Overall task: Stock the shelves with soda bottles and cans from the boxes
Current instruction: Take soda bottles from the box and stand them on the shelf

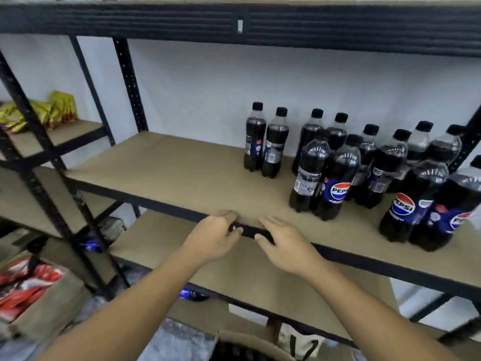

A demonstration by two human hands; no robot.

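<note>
Black-capped bottles [335,178] | beyond right grip [282,242] | left grip [216,237] clasps rail [364,259] | right grip released

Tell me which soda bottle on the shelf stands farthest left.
The small bottle at the back of the shelf, the left of the two set apart from the main cluster. Every other bottle stands to its right.

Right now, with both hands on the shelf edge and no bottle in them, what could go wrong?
1. The left hand grips the front rail and the right hand rests on it; a tug could shake the shelf and topple the crowded Pepsi bottles.
2. The two nearest bottles stand close to the front edge, so a passing arm might knock them off.
</note>
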